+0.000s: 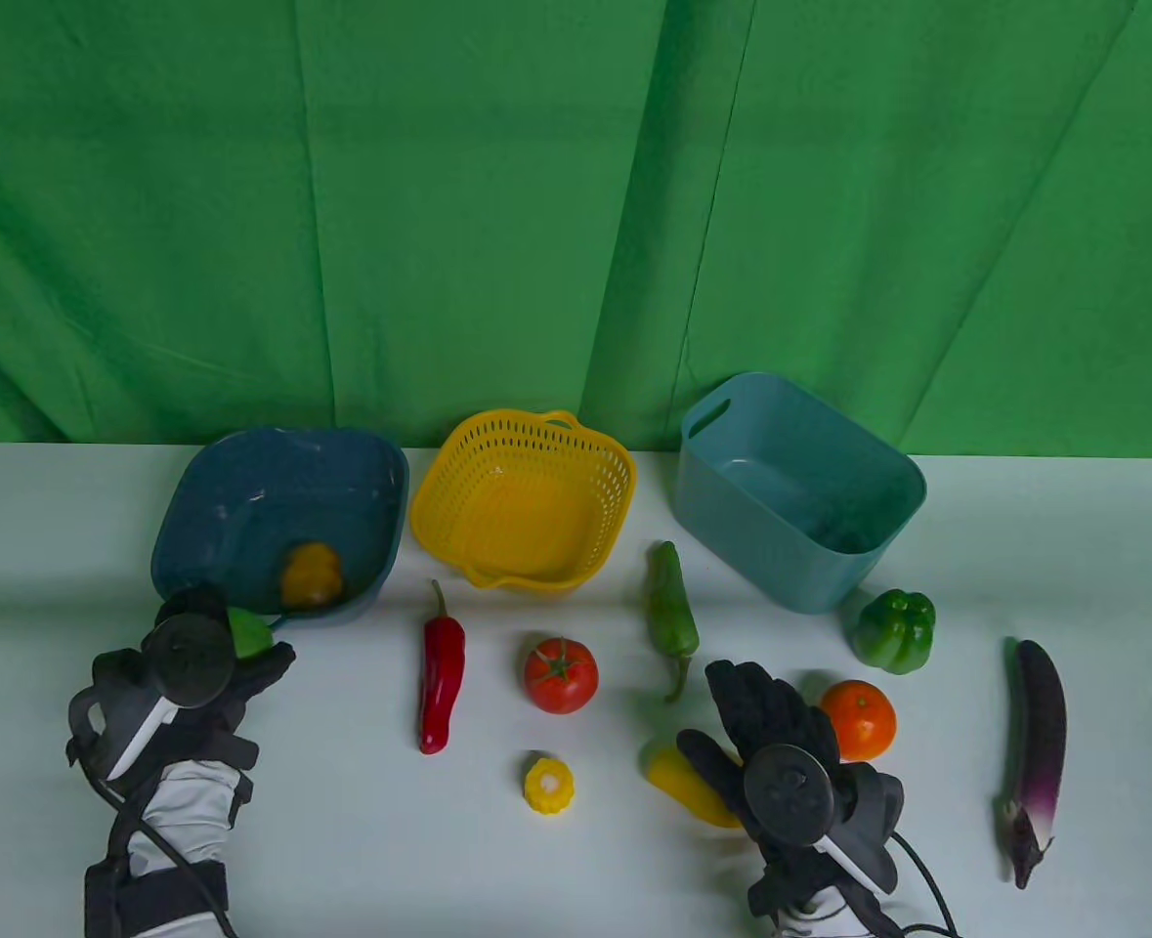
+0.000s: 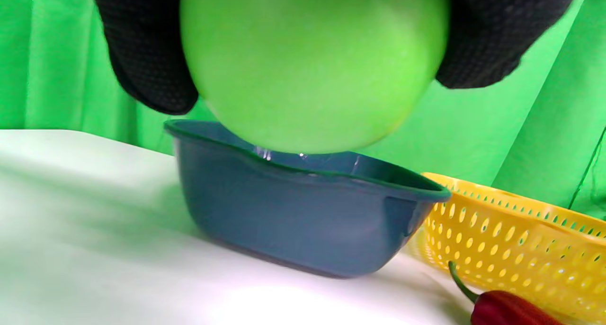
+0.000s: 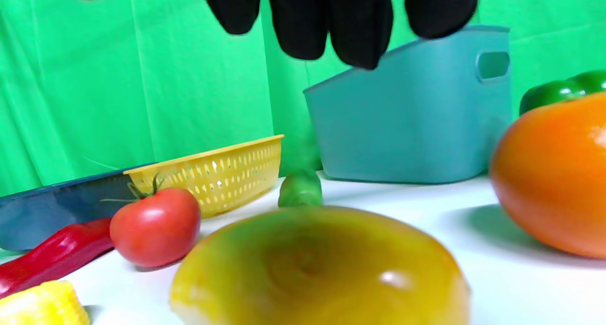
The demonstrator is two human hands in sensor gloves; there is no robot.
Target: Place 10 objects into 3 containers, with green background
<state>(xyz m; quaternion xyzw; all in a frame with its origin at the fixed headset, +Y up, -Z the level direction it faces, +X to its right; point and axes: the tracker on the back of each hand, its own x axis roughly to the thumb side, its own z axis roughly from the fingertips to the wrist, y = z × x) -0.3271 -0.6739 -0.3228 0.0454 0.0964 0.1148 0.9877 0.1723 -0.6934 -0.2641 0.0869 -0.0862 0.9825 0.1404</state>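
A: What is the left hand [image 1: 206,674] doing?

B: Its grip is clenched around a green ball-shaped fruit [image 2: 312,64], fingers [image 2: 142,55] on either side, held just at the near rim of the dark blue bowl [image 1: 282,508].

A: Anything in that bowl?

B: A yellow-orange fruit [image 1: 312,575] lies inside it, near the front wall.

A: And the right hand [image 1: 776,743]?

B: Its grip is released, fingers [image 3: 360,22] hanging spread above a yellow vegetable [image 1: 691,787] on the tabletop [image 1: 341,831], well right of the bowl, not touching it.

A: What else lies right of the bowl?

B: The yellow basket [image 1: 525,498], then the teal bin [image 1: 795,489]; in front, red chili [image 1: 442,679], tomato [image 1: 560,675], corn piece [image 1: 548,785], green chili [image 1: 670,616], orange [image 1: 859,720], green bell pepper [image 1: 895,630], eggplant [image 1: 1037,752].
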